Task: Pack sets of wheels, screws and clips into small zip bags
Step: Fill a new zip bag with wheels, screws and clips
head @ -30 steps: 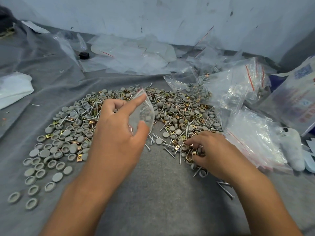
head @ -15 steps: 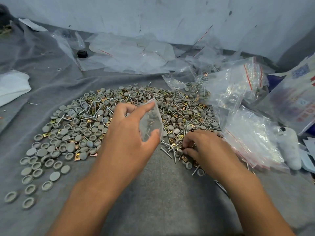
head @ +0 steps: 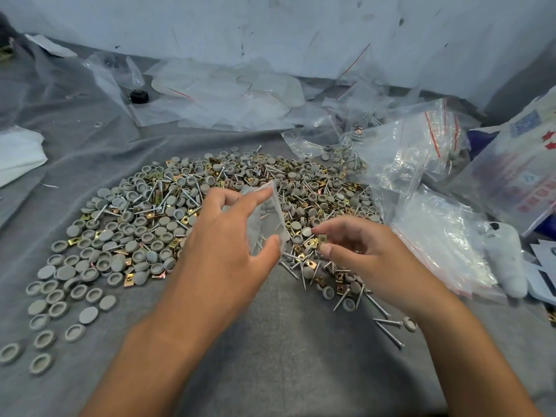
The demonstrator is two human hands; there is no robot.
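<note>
My left hand [head: 228,248] holds a small clear zip bag [head: 264,219] upright between forefinger and thumb, above the near edge of the pile. A few screws show through the bag. My right hand [head: 370,254] hovers just right of the bag and pinches a brass clip [head: 322,238] between thumb and forefinger. Beneath both hands spreads a wide pile [head: 168,215] of grey round wheels, silver screws and brass clips on grey cloth.
Stacks of clear red-striped zip bags [head: 445,245] lie to the right, with more bags [head: 421,145] behind them. Loose plastic sheets [head: 222,94] and a small black cap [head: 139,96] lie at the back. White cloth [head: 18,152] lies at left. Stray screws [head: 388,329] lie near my right wrist.
My right hand has lifted off the pile with a brass clip and moved toward the bag. My left hand with the bag has shifted slightly right.
</note>
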